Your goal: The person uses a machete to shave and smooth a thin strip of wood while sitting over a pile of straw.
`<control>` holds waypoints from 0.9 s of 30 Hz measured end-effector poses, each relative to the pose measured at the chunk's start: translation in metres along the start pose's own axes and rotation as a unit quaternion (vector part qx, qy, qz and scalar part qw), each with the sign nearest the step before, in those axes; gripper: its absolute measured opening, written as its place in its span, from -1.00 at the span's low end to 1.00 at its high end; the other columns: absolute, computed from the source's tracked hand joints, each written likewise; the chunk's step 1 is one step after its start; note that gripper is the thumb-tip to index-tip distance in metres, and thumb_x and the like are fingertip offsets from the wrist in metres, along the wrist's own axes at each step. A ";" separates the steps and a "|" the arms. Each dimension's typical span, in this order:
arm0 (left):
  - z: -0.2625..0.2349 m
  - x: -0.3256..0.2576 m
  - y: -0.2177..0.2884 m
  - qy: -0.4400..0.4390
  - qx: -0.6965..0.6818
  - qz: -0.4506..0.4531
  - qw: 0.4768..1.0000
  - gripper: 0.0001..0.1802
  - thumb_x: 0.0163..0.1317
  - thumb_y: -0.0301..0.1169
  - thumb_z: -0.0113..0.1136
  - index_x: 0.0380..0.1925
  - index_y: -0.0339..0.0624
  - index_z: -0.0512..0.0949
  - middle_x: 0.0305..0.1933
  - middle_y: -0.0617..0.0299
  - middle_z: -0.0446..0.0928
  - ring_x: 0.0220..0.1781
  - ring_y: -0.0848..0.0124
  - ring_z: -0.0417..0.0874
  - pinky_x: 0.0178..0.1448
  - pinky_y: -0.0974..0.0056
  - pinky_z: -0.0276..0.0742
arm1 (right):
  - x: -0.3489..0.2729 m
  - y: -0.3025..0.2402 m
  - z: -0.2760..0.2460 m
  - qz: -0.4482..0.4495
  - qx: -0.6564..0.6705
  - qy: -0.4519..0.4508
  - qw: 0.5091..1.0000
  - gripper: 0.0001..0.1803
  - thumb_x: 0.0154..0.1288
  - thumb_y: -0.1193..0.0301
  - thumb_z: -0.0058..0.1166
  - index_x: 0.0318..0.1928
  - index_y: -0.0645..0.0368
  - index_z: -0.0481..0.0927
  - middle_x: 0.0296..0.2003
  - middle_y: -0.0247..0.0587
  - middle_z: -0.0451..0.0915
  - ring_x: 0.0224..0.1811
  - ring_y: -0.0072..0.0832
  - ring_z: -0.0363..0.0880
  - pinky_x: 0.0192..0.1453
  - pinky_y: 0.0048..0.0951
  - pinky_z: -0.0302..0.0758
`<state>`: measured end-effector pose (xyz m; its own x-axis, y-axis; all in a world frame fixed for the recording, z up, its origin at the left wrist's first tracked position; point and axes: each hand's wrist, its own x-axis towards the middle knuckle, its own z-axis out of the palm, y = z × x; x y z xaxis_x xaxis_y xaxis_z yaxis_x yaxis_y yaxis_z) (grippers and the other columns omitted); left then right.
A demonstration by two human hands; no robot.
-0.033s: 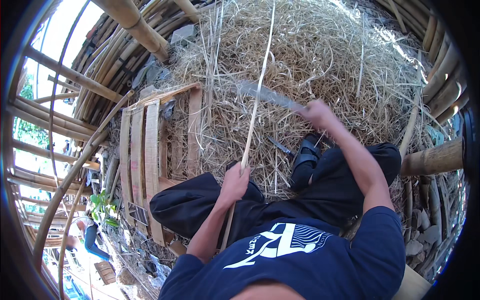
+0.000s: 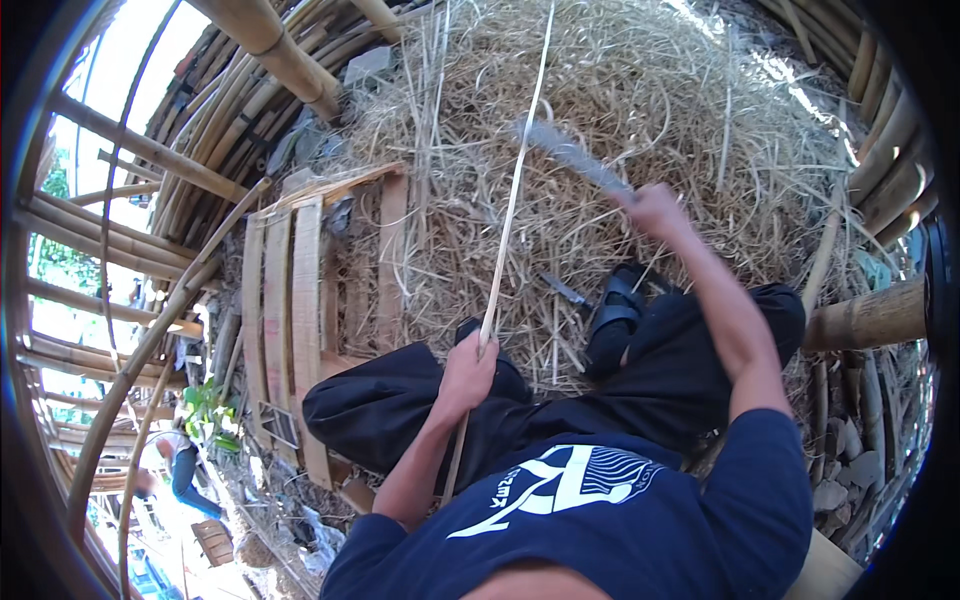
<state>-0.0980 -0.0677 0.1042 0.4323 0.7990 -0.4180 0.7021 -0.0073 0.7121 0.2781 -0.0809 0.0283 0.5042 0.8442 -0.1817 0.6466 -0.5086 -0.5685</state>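
we've got a long thin bamboo strip (image 2: 512, 190) running from the lap up over the straw heap (image 2: 640, 130) to the top edge of frame, where it's cut off. left hand (image 2: 468, 372) is closed around the strip low down, just above the knee; the strip's tail carries on below the fist along the forearm. right hand (image 2: 655, 208) is wrapped around the handle of a long blade (image 2: 572, 155), arm stretched out over the straw, blade well right of the strip and not touching it. nothing has changed against the other frame: same grip, same blade position, strip on the same line, so we read no progress between them. blade is motion-blurred, so edge and tip are hard to make out, and we can't tell which way it's swinging. a sandalled foot (image 2: 612, 318) rests on the straw beside a small dark tool (image 2: 566, 291), too small to identify. slatted bamboo panel (image 2: 300, 300) lies left of the legs; bamboo poles (image 2: 275, 45) ring the scene.
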 end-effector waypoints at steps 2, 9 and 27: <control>-0.012 -0.013 -0.013 -0.009 -0.046 -0.020 0.999 -0.71 0.36 -0.26 0.03 -0.35 -0.32 0.44 -0.62 0.09 0.44 -0.62 0.34 0.50 -0.48 0.21 0.40 | 0.012 0.032 -0.036 0.038 -0.010 0.064 0.997 -0.23 0.19 -0.28 0.01 -0.55 0.30 0.65 -0.65 0.05 0.57 -0.52 -0.15 0.63 -0.35 -0.18 0.51; -0.017 0.016 -0.006 0.010 0.035 0.011 0.999 -0.67 0.35 -0.22 0.06 -0.35 -0.34 0.46 -0.56 0.02 0.48 -0.48 0.22 0.52 -0.30 0.13 0.41 | -0.039 -0.057 0.003 -0.026 0.052 -0.053 0.997 -0.37 0.17 -0.07 0.15 -0.43 0.40 0.65 -0.61 0.09 0.57 -0.50 -0.16 0.62 -0.26 -0.18 0.55; -0.010 0.050 0.011 -0.011 0.050 0.062 0.997 -0.62 0.38 -0.18 0.00 -0.39 -0.34 0.45 -0.60 0.04 0.47 -0.55 0.23 0.51 -0.37 0.11 0.39 | -0.051 -0.058 0.036 -0.080 -0.059 -0.091 0.991 -0.76 -0.12 0.36 0.14 -0.43 0.27 0.68 -0.43 0.15 0.64 -0.30 -0.02 0.66 -0.07 -0.14 0.60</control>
<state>-0.0741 -0.0214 0.0968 0.5305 0.7750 -0.3434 0.6947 -0.1653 0.7001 0.1940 -0.0885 0.0418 0.2853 0.9265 -0.2454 0.7778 -0.3734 -0.5055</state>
